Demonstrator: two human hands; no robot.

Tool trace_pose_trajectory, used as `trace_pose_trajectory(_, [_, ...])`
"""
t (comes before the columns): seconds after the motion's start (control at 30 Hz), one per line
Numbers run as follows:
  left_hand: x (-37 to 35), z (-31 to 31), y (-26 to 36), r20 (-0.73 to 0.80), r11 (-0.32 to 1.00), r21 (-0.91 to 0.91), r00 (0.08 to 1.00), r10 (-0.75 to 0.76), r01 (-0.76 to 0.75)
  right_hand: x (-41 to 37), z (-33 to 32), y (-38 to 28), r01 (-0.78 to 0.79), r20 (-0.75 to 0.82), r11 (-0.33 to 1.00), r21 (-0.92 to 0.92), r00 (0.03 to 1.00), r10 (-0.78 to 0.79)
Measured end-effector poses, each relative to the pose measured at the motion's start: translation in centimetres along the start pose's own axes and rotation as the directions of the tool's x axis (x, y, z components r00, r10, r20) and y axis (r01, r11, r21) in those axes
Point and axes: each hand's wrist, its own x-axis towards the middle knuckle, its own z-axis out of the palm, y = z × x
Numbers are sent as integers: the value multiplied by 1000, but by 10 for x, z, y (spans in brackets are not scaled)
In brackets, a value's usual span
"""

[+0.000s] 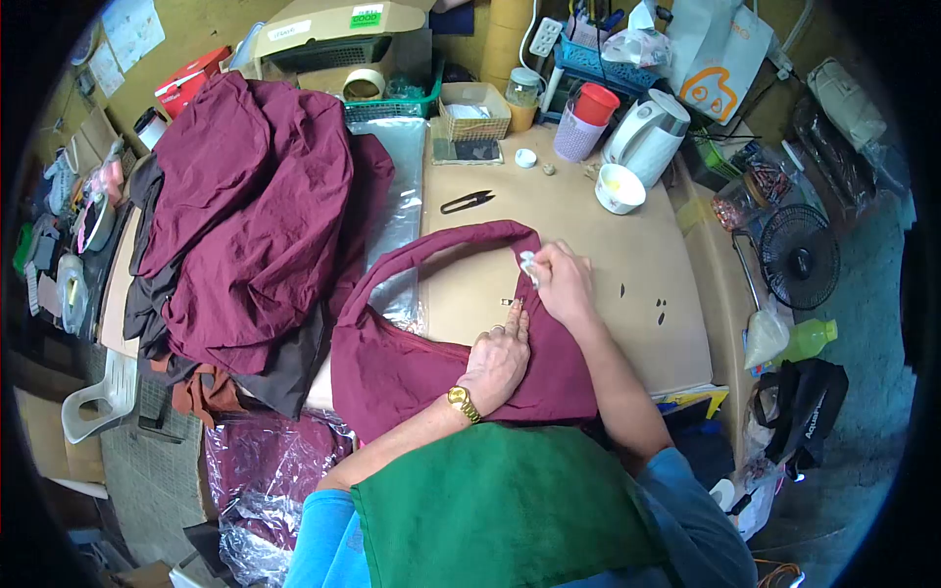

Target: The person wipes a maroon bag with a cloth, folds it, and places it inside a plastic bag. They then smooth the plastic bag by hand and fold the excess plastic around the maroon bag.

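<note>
A maroon fabric shoulder bag (421,363) lies on the table in front of me, its strap looped away from me and a zipper running across its opening. My left hand (498,361), with a gold watch on the wrist, rests flat on the bag, fingers stretched out. Its fingertips are right at a small metal zipper pull (508,302). Where the strap meets the body, my right hand (566,284) is closed on a small crumpled white piece (529,265), which looks like cloth or tissue and touches the maroon fabric.
Black thread snips (467,202) lie beyond the strap. To the left is a heap of maroon bags (255,216) beside clear plastic sheets (394,176). A white bowl (620,189), an electric kettle (649,137) and a lilac cup (576,135) stand at the back right.
</note>
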Motion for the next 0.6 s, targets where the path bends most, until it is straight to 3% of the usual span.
trace_pose_trajectory(0.03, [1,2,0,2,1000,0,1000,-4,4,-10,4,5,1,5,1000,-1,1000,-1])
trace_pose_trajectory(0.1, [0,3,-1,13,1000,2,1000,8,-8,-31,14,15,-48,186,998,38,982,40])
trace_pose_trajectory(0.13, [0,0,0,4,1000,-5,1000,1,-1,-33,13,19,25,86,999,-26,996,-22])
trace_pose_trajectory(0.17, [2,-2,1,-13,1000,-13,1000,-14,14,-26,11,24,26,86,999,-33,996,-23])
trace_pose_trajectory(0.23, [0,4,1,-29,1000,-14,1000,3,-3,-12,9,28,63,-113,967,-247,989,-93])
trace_pose_trajectory(0.27, [2,6,-1,-50,1000,-12,999,5,-6,-10,5,29,77,-146,982,-174,984,-103])
trace_pose_trajectory(0.3, [3,3,-2,-54,1000,-10,999,0,0,-9,0,23,84,-146,981,-174,983,-110])
trace_pose_trajectory(0.37, [2,0,-1,14,1000,5,1000,2,-2,-21,-1,12,21,57,998,-57,998,-18])
trace_pose_trajectory(0.4, [3,0,-2,16,1000,3,1000,3,-3,-31,7,6,66,133,988,-141,990,-47])
trace_pose_trajectory(0.43, [2,0,-2,3,1000,-8,1000,-5,5,-34,21,9,44,57,998,-42,998,-42])
trace_pose_trajectory(0.53, [2,0,-2,8,999,-38,1000,-11,11,-24,24,19,3,50,997,-78,999,1])
trace_pose_trajectory(0.6, [3,-1,-1,30,999,-50,1000,-4,6,-10,33,26,104,-48,971,-217,992,-117])
